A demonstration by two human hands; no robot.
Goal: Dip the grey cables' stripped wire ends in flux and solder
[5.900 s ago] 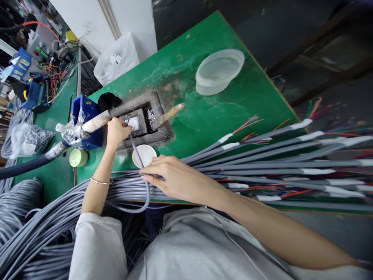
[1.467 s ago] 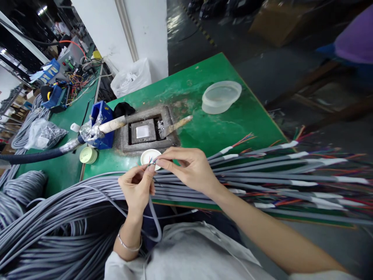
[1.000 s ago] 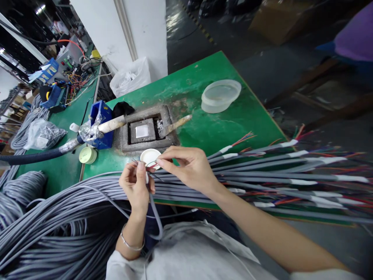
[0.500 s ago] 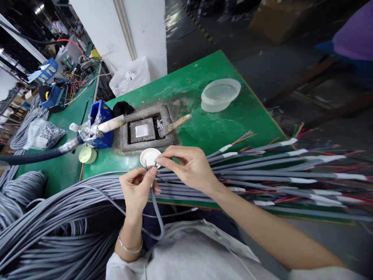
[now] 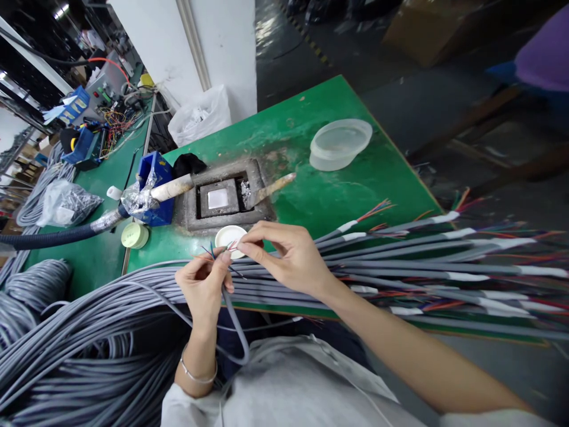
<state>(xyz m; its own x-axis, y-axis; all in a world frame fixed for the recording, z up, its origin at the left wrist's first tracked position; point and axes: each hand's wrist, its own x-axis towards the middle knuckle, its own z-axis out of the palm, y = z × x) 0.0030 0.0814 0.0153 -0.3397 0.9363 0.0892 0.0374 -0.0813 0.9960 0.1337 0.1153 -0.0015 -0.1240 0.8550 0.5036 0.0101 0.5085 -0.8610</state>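
My left hand point(image 5: 202, 284) is closed on the end of a grey multi-core cable point(image 5: 237, 329), which loops down towards my lap. Thin coloured wires point(image 5: 212, 252) fan out above its thumb. Thumb and forefinger of my right hand point(image 5: 284, 255) pinch the tips of a few reddish wires point(image 5: 232, 245) from that same cable end. Just behind the fingertips lies a small round white dish point(image 5: 227, 232), partly hidden by the hands. Beneath both hands runs a thick bundle of grey cables point(image 5: 267, 290), several with white-wrapped ends and bare coloured wires at the right.
A solder pot point(image 5: 217, 198) sits in a dirty stone frame, with a scraper point(image 5: 275, 187) across its edge. Left of it are a fume hose point(image 5: 171, 188), a blue bin point(image 5: 153, 172) and a pale round tub point(image 5: 134, 236). A clear plastic bowl point(image 5: 340, 145) stands on the green table point(image 5: 284, 133).
My left hand has shifted slightly left, away from the right fingertips. More coloured wires now show spread between the hands. The right hand stays pinched, almost in place.
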